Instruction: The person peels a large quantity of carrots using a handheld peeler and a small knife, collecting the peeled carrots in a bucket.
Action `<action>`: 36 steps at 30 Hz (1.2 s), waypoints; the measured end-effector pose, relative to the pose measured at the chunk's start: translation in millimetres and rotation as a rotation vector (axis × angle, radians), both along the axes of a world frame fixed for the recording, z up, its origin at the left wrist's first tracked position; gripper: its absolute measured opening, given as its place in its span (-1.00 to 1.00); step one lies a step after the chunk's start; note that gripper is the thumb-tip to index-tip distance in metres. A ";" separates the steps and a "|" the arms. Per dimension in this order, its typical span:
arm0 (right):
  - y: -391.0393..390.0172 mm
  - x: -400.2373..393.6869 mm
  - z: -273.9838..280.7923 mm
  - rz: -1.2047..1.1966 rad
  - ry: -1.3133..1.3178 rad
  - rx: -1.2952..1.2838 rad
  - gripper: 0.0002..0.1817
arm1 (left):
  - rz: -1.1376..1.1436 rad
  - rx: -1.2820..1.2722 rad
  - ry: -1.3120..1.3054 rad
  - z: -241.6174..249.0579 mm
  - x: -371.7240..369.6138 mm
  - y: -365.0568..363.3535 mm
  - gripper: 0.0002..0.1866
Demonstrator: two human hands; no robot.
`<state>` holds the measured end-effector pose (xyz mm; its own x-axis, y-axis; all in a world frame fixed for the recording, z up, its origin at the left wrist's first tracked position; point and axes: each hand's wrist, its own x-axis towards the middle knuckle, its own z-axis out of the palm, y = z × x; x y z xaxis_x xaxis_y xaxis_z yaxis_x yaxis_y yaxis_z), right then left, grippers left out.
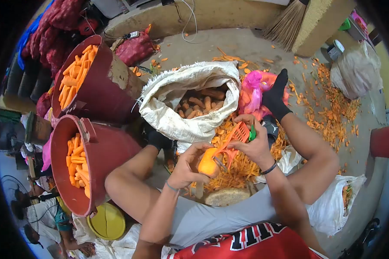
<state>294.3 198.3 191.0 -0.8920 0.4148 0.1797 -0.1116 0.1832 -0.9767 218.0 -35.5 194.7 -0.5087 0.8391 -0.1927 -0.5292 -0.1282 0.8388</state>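
My left hand (pixel 186 167) grips a thick, bright orange carrot (pixel 208 164) over my lap. In my right hand (pixel 256 146) is an orange peeler (pixel 239 133) with a slotted head, its lower part right against the carrot. A small green piece (pixel 251 133) shows between the right fingers. Below both hands lies a heap of orange peelings (pixel 227 177), beside a round wooden block (pixel 227 196). Just beyond them stands an open white woven sack (pixel 160 108) holding unpeeled carrots (pixel 203 103).
To the left, two tilted red buckets (pixel 112 146) hold peeled carrots (pixel 77 162). A yellow lid (pixel 107 221) lies near another person (pixel 47 218). Pink plastic bags (pixel 251 93) sit by my foot. Scraps (pixel 328 112) litter the floor at right, near a white bag (pixel 356 71) and a broom (pixel 285 26).
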 end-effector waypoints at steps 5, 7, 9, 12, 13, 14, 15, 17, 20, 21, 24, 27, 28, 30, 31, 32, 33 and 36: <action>-0.6 1.8 31.0 0.075 0.079 0.420 -0.26 | -0.013 -0.068 0.054 4.2 2.2 -0.6 -0.05; 6.1 1.4 24.7 0.085 -0.008 0.354 -0.23 | -0.021 -0.044 0.085 -0.7 0.3 0.1 -0.04; 13.2 -2.8 4.0 0.004 -0.126 0.215 -0.29 | -0.024 0.002 0.065 -2.8 -2.9 -0.4 -0.02; 24.6 -6.0 -24.4 -0.087 -0.061 0.040 -0.33 | -0.053 0.097 0.022 -3.7 -2.4 -2.9 -0.02; 18.1 -3.6 -14.5 -0.072 -0.059 -0.015 -0.32 | -0.026 0.073 -0.040 -1.2 -1.6 -1.6 -0.02; 9.1 1.2 -1.2 -0.053 -0.058 -0.068 -0.31 | 0.004 0.051 -0.104 3.5 0.4 0.9 -0.03; 2.0 2.4 14.1 -0.031 -0.055 -0.122 -0.31 | 0.038 0.029 -0.166 6.0 1.7 3.1 -0.03; -1.3 0.8 27.3 -0.011 0.059 0.283 -0.28 | 0.077 0.045 -0.098 -3.4 2.4 4.2 -0.04; 4.9 -2.2 17.1 -0.056 -0.077 0.265 -0.26 | 0.079 0.081 -0.101 -4.8 5.1 0.9 -0.04; 9.0 -4.5 3.7 -0.081 -0.081 0.180 -0.26 | 0.065 0.080 -0.132 -2.4 3.6 -0.6 -0.04; 10.9 -6.3 -10.2 -0.143 -0.028 -0.036 -0.27 | 0.057 0.105 -0.196 8.4 1.4 4.5 -0.02; -5.9 1.7 27.7 -0.036 0.072 0.320 -0.28 | 0.104 0.055 -0.148 4.7 5.3 4.2 -0.01; -9.0 3.7 27.8 -0.015 0.095 0.302 -0.27 | 0.116 0.026 -0.110 1.8 4.5 4.5 0.00; -0.6 0.3 24.5 -0.033 -0.051 0.269 -0.34 | 0.091 0.021 -0.067 -3.8 3.7 0.5 0.00; 6.0 -0.9 23.1 -0.040 -0.124 0.256 -0.36 | 0.080 0.022 -0.046 -4.3 4.5 -0.7 0.00; 12.6 -2.8 14.0 -0.061 -0.146 0.173 -0.37 | 0.073 0.054 -0.082 -2.3 5.2 -1.5 0.00; 19.6 -5.2 -1.9 -0.083 -0.167 0.093 -0.37 | 0.064 0.088 -0.116 3.7 5.5 -1.0 0.00; 19.1 -5.2 -14.4 -0.121 -0.146 0.037 -0.39 | 0.089 0.138 -0.199 14.3 3.9 3.5 -0.02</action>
<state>289.0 217.4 176.6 -0.8537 0.5161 0.0696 0.0554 0.2230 -0.9732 221.9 -32.0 208.9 -0.5455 0.8178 -0.1832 -0.6635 -0.2879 0.6906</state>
